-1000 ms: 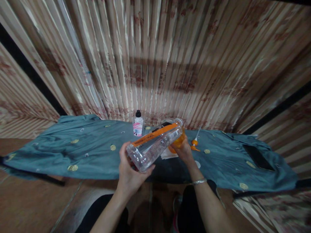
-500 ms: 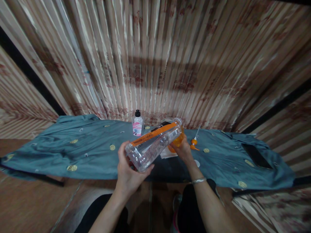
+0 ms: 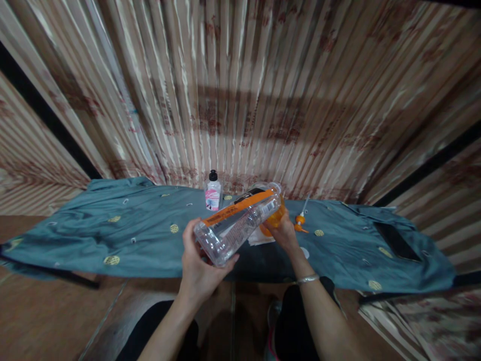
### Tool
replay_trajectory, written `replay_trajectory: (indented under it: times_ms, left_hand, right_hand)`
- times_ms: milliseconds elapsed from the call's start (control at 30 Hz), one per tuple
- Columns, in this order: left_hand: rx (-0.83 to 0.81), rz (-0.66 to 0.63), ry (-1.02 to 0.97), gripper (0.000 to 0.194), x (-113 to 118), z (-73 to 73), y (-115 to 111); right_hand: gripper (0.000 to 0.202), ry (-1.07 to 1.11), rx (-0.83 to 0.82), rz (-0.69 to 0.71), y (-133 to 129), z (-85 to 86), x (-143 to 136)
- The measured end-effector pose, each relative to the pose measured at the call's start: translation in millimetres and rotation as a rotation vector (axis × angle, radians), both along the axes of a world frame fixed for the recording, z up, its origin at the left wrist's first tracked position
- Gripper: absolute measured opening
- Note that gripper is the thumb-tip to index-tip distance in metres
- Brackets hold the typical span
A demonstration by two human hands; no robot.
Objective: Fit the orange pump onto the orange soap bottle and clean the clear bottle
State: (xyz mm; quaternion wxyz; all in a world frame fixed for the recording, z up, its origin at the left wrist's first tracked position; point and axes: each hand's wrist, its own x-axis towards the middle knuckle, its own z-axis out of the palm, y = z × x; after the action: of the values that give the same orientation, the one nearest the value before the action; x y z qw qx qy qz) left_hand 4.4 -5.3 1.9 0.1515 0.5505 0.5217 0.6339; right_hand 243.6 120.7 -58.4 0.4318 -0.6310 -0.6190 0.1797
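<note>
A clear plastic bottle (image 3: 240,220) with an orange label strip is held tilted, its base low at the left and its neck up at the right. My left hand (image 3: 205,260) grips it round the base. Beyond its neck, my right hand (image 3: 282,229) is closed on an orange bottle (image 3: 277,215), mostly hidden behind my fingers and the clear bottle. The two necks lie close together; whether they touch I cannot tell. An orange pump top (image 3: 300,220) with a thin tube lies on the cloth right of my right hand.
A small clear bottle (image 3: 213,193) with a black cap and pink label stands at the back. White paper (image 3: 259,238) lies under the held bottles. A small white disc (image 3: 304,252) is by my right wrist. A black phone (image 3: 397,241) lies right on the teal cloth (image 3: 150,240).
</note>
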Motion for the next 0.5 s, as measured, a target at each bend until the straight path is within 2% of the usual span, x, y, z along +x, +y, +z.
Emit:
replay_trajectory:
  times_ms: [500]
  left_hand:
    - [0.006,0.031,0.043,0.091,0.1,1.9,-2.1]
  right_hand:
    - [0.08,-0.02,0.013,-0.013,2.1,-3.6,0.9]
